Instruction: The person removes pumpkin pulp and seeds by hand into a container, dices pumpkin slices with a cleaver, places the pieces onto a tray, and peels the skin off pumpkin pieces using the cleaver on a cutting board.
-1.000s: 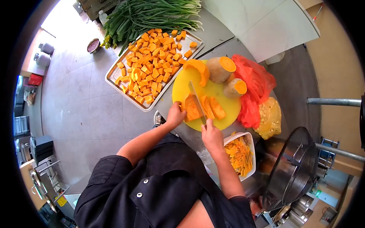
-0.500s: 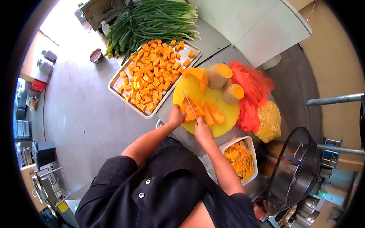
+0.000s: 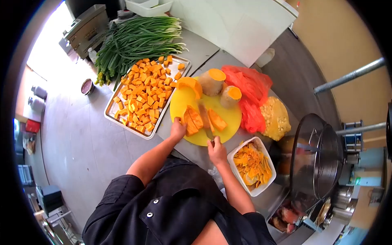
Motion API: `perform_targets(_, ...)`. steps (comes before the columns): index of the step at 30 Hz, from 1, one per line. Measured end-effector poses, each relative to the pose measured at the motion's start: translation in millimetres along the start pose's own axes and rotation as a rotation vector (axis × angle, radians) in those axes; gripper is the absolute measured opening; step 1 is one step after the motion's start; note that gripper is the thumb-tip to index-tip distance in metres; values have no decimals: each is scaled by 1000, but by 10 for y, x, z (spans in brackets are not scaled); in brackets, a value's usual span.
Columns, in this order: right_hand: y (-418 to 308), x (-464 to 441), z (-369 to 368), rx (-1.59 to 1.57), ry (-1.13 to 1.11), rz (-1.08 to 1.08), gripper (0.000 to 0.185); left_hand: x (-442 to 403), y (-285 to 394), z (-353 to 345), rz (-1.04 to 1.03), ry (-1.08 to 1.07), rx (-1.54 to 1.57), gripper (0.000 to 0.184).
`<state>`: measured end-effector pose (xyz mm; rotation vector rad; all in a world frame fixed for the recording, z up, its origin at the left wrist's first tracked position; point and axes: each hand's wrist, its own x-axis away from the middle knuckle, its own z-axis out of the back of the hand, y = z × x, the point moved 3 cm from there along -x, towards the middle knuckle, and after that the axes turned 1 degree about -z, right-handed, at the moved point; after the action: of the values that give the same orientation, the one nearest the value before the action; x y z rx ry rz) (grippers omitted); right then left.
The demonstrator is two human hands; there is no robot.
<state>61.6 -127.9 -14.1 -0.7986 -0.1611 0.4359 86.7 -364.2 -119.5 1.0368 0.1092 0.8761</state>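
A round yellow cutting board point(image 3: 233, 126) lies in front of me. My left hand point(image 3: 178, 130) grips the near left edge of cut orange pumpkin pieces point(image 3: 192, 121) on it. In my right hand point(image 3: 217, 151) is the handle of a knife point(image 3: 206, 121). Its blade, smeared by motion, points away from me between those pieces and another pumpkin slice point(image 3: 217, 119) to the right. Toward the board's far side are a curved peeled pumpkin piece point(image 3: 189, 86) and two unpeeled pumpkin chunks, one larger point(image 3: 212, 83) and one smaller point(image 3: 229, 98), with cut orange tops.
A metal tray point(image 3: 110, 110) of pumpkin cubes stands left of the board, with green onions point(image 3: 134, 45) behind it. Red plastic bags point(image 3: 248, 90) and a yellow bag point(image 3: 274, 118) lie right. A white tub point(image 3: 267, 185) of peelings sits near my right arm, beside a large dark pot point(image 3: 316, 159).
The knife has moved from on top of the left pumpkin piece to its right, beside the remaining slice. My left hand stays at the piece. The whole view has shifted somewhat.
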Motion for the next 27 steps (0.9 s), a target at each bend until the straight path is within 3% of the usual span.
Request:
perform_targets(7, 110, 509, 347, -21, 196, -415, 26, -87, 160, 459, -188, -221, -317, 53)
perform_targets(10, 231, 678, 286, -41, 229, -527, 27, -61, 261, 602, -419, -166, -438, 60)
perform_targets(14, 245, 757, 80, -35, 270, -671, 28, -32, 1000, 410, -985, -326, -455, 75)
perform_targets(16, 168, 705, 11, -59, 274, -706, 28, 16, 1447, 45, -1322, -427, -804, 92)
perform_targets(19, 139, 670, -93, -91, 314, -752, 28, -193, 1621, -517, -1535, -702, -1031, 106)
perform_targets(25, 157, 716, -160, -199, 316, -861, 29, -455, 1596, -1010, -1558, -985, -1004, 119)
perform_targets(27, 58, 693, -100, -140, 342, -791, 29, -495, 1557, -1106, -1353, -921, -972, 121)
